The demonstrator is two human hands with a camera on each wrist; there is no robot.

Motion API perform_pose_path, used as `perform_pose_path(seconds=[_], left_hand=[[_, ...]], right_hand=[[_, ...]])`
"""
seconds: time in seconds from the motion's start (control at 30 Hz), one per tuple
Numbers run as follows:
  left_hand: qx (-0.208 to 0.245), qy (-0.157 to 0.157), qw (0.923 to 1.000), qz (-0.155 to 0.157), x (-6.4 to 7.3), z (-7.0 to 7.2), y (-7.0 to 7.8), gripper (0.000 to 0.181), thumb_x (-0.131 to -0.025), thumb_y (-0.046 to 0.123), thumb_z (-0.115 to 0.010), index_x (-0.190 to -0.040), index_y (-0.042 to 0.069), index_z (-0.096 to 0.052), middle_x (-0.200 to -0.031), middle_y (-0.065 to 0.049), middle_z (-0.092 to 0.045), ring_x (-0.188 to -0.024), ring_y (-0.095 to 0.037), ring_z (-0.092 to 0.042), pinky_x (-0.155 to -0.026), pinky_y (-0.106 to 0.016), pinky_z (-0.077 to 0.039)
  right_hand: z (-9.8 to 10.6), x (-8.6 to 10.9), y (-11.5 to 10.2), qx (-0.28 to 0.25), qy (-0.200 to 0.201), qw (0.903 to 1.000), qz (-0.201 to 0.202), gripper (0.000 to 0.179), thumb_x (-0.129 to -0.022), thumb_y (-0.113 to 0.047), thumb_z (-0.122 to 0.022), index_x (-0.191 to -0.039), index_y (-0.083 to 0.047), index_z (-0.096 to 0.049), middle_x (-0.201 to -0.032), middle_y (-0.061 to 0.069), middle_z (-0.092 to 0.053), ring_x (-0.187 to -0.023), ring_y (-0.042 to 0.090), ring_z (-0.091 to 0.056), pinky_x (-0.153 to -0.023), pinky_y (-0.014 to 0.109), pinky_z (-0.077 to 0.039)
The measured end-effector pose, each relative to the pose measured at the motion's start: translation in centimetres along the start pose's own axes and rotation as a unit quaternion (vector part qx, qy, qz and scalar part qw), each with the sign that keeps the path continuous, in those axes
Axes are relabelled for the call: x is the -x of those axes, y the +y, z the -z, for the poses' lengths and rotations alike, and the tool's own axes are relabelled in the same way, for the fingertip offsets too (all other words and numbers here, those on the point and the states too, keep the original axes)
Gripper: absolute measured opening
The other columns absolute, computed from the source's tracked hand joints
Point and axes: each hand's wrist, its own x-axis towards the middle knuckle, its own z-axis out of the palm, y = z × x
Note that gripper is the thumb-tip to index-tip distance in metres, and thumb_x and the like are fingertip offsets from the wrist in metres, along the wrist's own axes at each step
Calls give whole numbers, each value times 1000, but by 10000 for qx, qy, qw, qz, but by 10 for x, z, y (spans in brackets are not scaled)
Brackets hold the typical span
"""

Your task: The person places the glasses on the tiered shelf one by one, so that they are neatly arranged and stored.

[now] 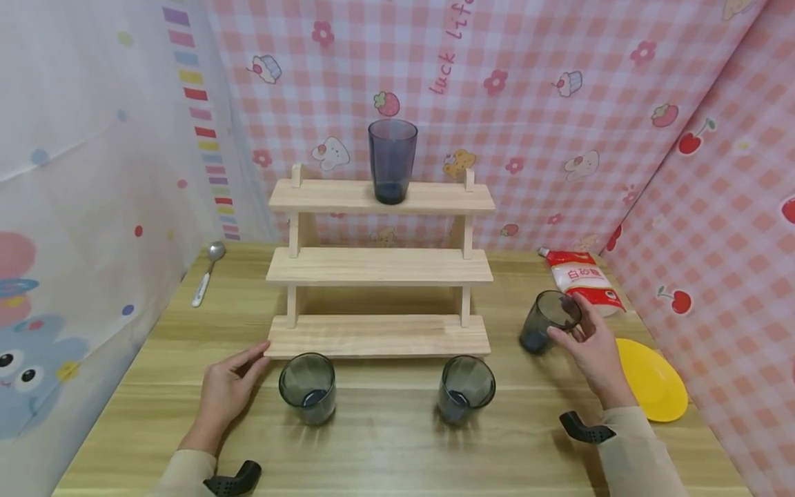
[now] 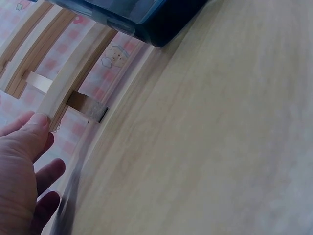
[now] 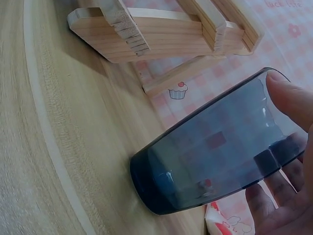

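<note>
My right hand point(image 1: 593, 352) grips a dark tinted glass point(image 1: 542, 324) near its rim, thumb on one side and fingers on the other. In the right wrist view that glass point(image 3: 205, 152) has its base close to the tabletop. At the left end of the lowest board, my left hand point(image 1: 228, 386) pinches the three-tier wooden shelf point(image 1: 379, 336); the left wrist view has the thumb point(image 2: 36, 125) on the board's edge. Another tinted glass point(image 1: 393, 162) stands on the top tier. Two more, a left glass point(image 1: 308, 390) and a right glass point(image 1: 466, 391), stand before the shelf.
Right of the shelf lies a red and white bag point(image 1: 584, 279), with a yellow plate point(image 1: 652, 379) partly behind the right wrist. A spoon point(image 1: 208, 274) rests at the table's back left. Patterned cloth point(image 1: 540, 124) hangs along the back and sides.
</note>
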Motion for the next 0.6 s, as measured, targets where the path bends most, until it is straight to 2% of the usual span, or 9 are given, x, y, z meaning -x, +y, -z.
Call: perform_pose_path(seconds=[0.27,0.47,0.6], left_hand=[[15,74,10000,64,0,-1,-2,27,-82,3,-76,-108,9,-75,-101,-9,-73,-95,11,-57,-78,-2,-43],[64,-26,9997,254,0,0,0,25,-84,7,-75,-109,8,-74,-100,-8,-73,-94,12,-57,-77,-2,-43],[69,-48,9996,270,0,0,1,26,-84,7,-75,-109,8,-74,-101,-8,-73,-95,12,-57,-78,-2,-43]], right_hand=[[-1,-3,3,319,-61,9995,-15,77,-88,-14,-72,-151,-19,-30,-145,17,-41,-130,17,-40,-99,9,-34],[-1,-4,5,652,-98,9977,-154,76,-88,-22,-72,-151,-20,-31,-146,13,-43,-128,14,-42,-100,12,-36],[-1,-4,5,717,-12,9973,-125,74,-87,-24,-74,-149,-19,-35,-144,12,-46,-126,15,-44,-98,13,-38]])
